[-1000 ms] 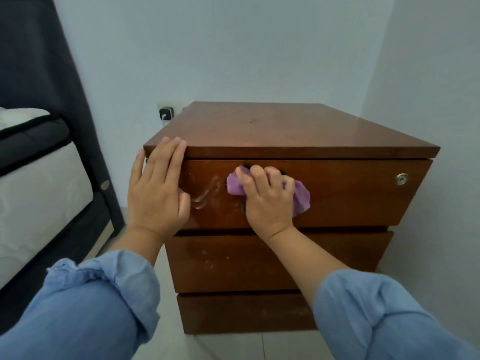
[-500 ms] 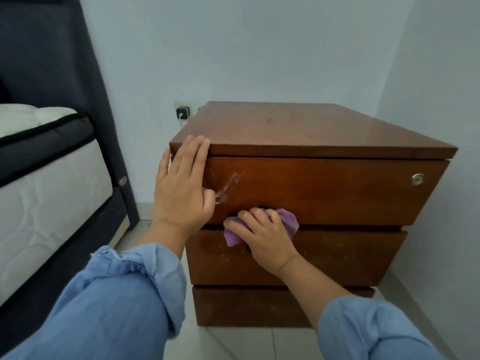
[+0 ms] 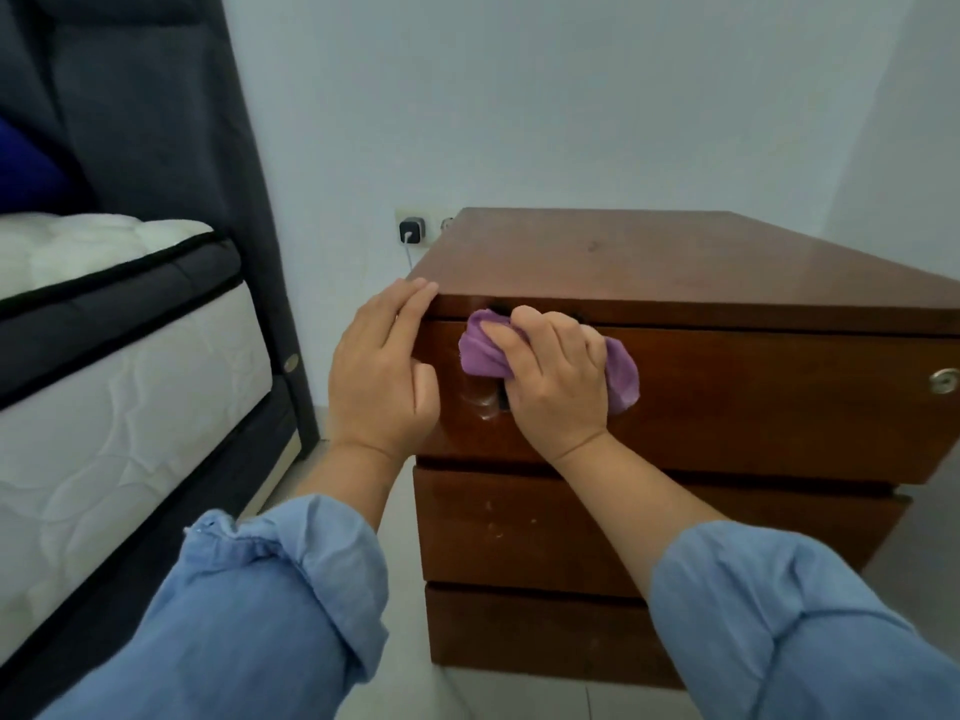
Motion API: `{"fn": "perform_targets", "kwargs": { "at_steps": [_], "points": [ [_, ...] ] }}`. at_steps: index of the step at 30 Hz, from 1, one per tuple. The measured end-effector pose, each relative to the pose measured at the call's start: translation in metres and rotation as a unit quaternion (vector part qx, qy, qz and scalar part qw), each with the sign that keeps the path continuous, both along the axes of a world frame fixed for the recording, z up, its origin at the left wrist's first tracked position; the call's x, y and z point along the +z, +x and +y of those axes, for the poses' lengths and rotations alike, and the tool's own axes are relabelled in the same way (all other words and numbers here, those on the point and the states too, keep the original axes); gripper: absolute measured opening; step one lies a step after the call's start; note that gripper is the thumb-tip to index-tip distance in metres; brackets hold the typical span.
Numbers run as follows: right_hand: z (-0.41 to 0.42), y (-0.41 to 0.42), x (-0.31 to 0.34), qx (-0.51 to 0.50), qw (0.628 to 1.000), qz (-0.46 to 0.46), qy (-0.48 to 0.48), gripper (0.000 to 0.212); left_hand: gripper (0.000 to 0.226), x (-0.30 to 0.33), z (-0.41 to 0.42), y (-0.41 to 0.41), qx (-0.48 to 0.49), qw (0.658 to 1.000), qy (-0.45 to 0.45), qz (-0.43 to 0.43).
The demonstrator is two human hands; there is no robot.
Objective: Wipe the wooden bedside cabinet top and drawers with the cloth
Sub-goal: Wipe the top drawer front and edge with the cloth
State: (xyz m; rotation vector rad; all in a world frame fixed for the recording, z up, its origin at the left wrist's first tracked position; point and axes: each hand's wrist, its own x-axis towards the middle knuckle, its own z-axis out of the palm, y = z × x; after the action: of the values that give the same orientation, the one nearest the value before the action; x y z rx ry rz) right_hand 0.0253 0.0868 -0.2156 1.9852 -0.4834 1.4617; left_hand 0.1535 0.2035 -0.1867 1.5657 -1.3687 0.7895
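The wooden bedside cabinet (image 3: 675, 262) stands against the wall, with three drawer fronts stacked below its glossy top. My right hand (image 3: 556, 387) grips a bunched purple cloth (image 3: 480, 350) and presses it against the upper left part of the top drawer front (image 3: 753, 402), just under the top's edge. My left hand (image 3: 382, 371) lies flat with straight fingers on the cabinet's front left corner. A wet smear (image 3: 480, 402) shows on the drawer between my two hands.
A bed with a white mattress (image 3: 119, 387) and dark frame stands close on the left. A narrow strip of tiled floor (image 3: 400, 511) separates it from the cabinet. A charger (image 3: 412, 230) is plugged into the wall socket behind. A round lock (image 3: 944, 380) sits at the drawer's right.
My right hand moved the cloth from the lower edge of the top drawer up to its upper left part. The left hand stayed on the corner. The view shifted left.
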Motion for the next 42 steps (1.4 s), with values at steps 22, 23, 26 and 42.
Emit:
{"fn": "perform_targets", "kwargs": {
  "at_steps": [22, 23, 26, 42],
  "points": [
    [0.032, -0.042, -0.016, -0.008, 0.987, 0.157, 0.043, 0.043, 0.057, 0.043, 0.024, 0.005, -0.044, 0.978, 0.131, 0.154],
    [0.03, -0.036, 0.0, -0.008, 0.99, 0.14, 0.025, 0.04, 0.056, 0.041, 0.023, 0.005, -0.05, 0.979, 0.119, 0.158],
    [0.023, -0.013, 0.023, -0.027, 0.987, 0.156, -0.002, 0.043, 0.053, 0.034, 0.022, 0.005, -0.062, 0.983, 0.09, 0.145],
    [0.023, 0.042, -0.051, 0.006, 0.97, 0.236, -0.048, 0.043, 0.062, 0.001, 0.008, 0.007, -0.075, 0.992, 0.014, 0.098]
  ]
}}
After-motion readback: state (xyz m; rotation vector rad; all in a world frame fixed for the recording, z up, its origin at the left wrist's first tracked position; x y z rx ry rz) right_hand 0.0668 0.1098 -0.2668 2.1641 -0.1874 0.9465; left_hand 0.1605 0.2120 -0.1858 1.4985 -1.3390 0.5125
